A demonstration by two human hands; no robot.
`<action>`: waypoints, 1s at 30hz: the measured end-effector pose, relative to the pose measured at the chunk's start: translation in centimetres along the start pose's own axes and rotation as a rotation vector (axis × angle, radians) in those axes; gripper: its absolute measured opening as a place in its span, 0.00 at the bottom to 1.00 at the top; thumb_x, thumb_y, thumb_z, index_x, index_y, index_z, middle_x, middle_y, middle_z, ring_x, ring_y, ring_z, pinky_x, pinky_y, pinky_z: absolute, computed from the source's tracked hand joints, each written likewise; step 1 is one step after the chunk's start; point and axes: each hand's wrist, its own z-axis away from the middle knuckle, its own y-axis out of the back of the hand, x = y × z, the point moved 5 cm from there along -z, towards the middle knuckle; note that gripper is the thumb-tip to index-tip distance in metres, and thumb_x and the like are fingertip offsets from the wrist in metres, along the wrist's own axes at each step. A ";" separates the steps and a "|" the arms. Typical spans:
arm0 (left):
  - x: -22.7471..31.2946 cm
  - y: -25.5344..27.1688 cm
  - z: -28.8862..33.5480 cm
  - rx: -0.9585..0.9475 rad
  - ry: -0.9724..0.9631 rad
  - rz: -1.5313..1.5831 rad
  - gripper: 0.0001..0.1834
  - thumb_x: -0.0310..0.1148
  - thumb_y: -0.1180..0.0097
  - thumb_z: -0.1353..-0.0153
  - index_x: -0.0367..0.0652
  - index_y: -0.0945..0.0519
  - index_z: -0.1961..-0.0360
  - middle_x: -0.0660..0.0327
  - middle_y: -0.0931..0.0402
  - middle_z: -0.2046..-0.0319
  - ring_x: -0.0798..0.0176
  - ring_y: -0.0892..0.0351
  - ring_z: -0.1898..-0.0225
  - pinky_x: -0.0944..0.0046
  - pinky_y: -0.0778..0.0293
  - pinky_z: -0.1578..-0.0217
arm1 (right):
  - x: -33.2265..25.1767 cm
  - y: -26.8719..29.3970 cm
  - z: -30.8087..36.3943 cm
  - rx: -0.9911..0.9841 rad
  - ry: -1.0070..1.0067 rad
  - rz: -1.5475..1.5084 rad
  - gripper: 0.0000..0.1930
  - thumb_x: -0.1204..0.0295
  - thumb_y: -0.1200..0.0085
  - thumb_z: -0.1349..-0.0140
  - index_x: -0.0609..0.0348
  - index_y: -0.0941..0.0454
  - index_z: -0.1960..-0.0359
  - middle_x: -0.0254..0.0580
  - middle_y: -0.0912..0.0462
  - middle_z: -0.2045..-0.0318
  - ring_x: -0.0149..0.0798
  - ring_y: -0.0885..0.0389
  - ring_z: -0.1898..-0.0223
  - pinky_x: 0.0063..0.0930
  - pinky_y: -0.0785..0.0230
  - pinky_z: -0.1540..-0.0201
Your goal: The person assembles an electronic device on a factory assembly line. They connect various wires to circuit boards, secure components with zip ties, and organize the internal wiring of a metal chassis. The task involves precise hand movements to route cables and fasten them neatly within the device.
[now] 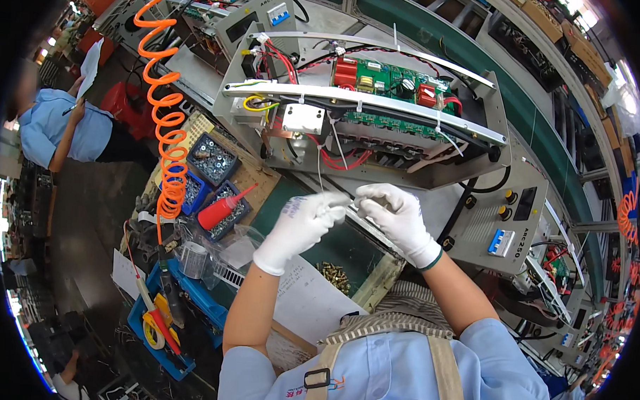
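Note:
My left hand (303,224), in a white glove, is closed with its fingertips pinched together. Facing it, my right hand (397,218), gloved too, has its fingers curled in. What either hand pinches is too small to make out. Just beyond them stands an open machine chassis with a green circuit board (388,79), white rails (407,113) and bundled wires. A thin white cable tie (320,168) hangs from its near side toward my left fingertips; I cannot tell whether they touch it.
An orange coiled hose (168,135) hangs at left, beside bins of screws (212,159) and a red squeeze bottle (217,212). A blue tool tray (202,294), paper sheet (309,298) and brass fittings (333,277) lie nearer. Another unit (509,224) stands right; a co-worker (69,128) stands left.

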 end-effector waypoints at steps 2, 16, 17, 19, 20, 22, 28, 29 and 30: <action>-0.7 -0.3 -0.8 0.010 -0.010 -0.161 0.15 0.39 0.43 0.36 0.40 0.18 0.55 0.69 0.23 0.75 0.78 0.32 0.79 0.73 0.37 0.79 | -1.0 -0.6 -0.1 -0.061 0.044 0.262 0.14 0.75 0.43 0.37 0.63 0.22 0.50 0.40 0.16 0.59 0.29 0.18 0.62 0.24 0.25 0.58; -6.0 1.2 -11.9 0.475 -0.118 0.015 0.21 0.47 0.40 0.37 0.36 0.16 0.72 0.68 0.32 0.87 0.77 0.41 0.89 0.72 0.47 0.88 | 2.0 5.3 -1.7 0.359 -0.107 0.441 0.15 0.71 0.49 0.34 0.63 0.20 0.49 0.36 0.20 0.78 0.24 0.23 0.77 0.22 0.30 0.71; -5.9 0.8 -12.1 0.450 -0.100 0.102 0.20 0.45 0.40 0.37 0.36 0.16 0.72 0.69 0.32 0.87 0.77 0.41 0.89 0.72 0.47 0.88 | 1.9 4.8 -2.1 0.366 -0.071 0.510 0.14 0.70 0.48 0.34 0.62 0.20 0.50 0.40 0.20 0.79 0.26 0.22 0.77 0.23 0.30 0.72; -5.7 0.2 -11.2 0.408 -0.058 0.271 0.18 0.43 0.39 0.37 0.36 0.16 0.72 0.69 0.32 0.87 0.78 0.40 0.89 0.72 0.47 0.88 | 1.4 4.0 -3.2 0.300 -0.123 0.664 0.14 0.69 0.48 0.35 0.61 0.19 0.51 0.47 0.17 0.74 0.36 0.16 0.74 0.28 0.26 0.68; -5.3 0.1 -10.6 0.346 -0.035 0.344 0.15 0.39 0.38 0.38 0.36 0.16 0.70 0.68 0.29 0.84 0.78 0.40 0.89 0.74 0.46 0.88 | 1.5 4.1 -3.4 0.302 -0.075 0.708 0.14 0.69 0.48 0.35 0.60 0.19 0.51 0.48 0.16 0.72 0.40 0.16 0.72 0.29 0.26 0.67; -6.1 0.7 -9.8 0.343 0.012 0.382 0.14 0.38 0.38 0.38 0.36 0.17 0.67 0.67 0.25 0.81 0.79 0.39 0.88 0.75 0.46 0.87 | 2.2 4.1 -3.7 0.305 0.024 0.795 0.14 0.68 0.49 0.35 0.60 0.19 0.51 0.52 0.15 0.68 0.46 0.14 0.67 0.32 0.24 0.64; -9.1 4.4 -12.5 0.331 -0.086 0.443 0.07 0.32 0.50 0.35 0.42 0.24 0.68 0.67 0.26 0.80 0.76 0.44 0.89 0.74 0.50 0.88 | 3.2 4.2 -3.6 0.296 -0.066 0.671 0.15 0.68 0.50 0.35 0.58 0.19 0.50 0.54 0.16 0.63 0.49 0.15 0.63 0.33 0.24 0.61; -12.3 5.2 -14.2 0.247 -0.188 0.403 0.09 0.34 0.52 0.34 0.44 0.25 0.71 0.68 0.29 0.82 0.75 0.45 0.90 0.74 0.50 0.88 | 2.8 3.3 -4.3 0.267 -0.101 0.653 0.15 0.68 0.51 0.35 0.58 0.20 0.50 0.54 0.16 0.63 0.49 0.15 0.62 0.32 0.24 0.60; -12.8 4.9 -15.5 0.153 -0.162 0.519 0.11 0.36 0.53 0.34 0.45 0.27 0.73 0.69 0.32 0.84 0.74 0.45 0.91 0.73 0.50 0.89 | 2.3 2.5 -5.1 0.208 -0.225 0.531 0.16 0.66 0.51 0.35 0.56 0.20 0.49 0.53 0.16 0.61 0.49 0.15 0.60 0.34 0.24 0.58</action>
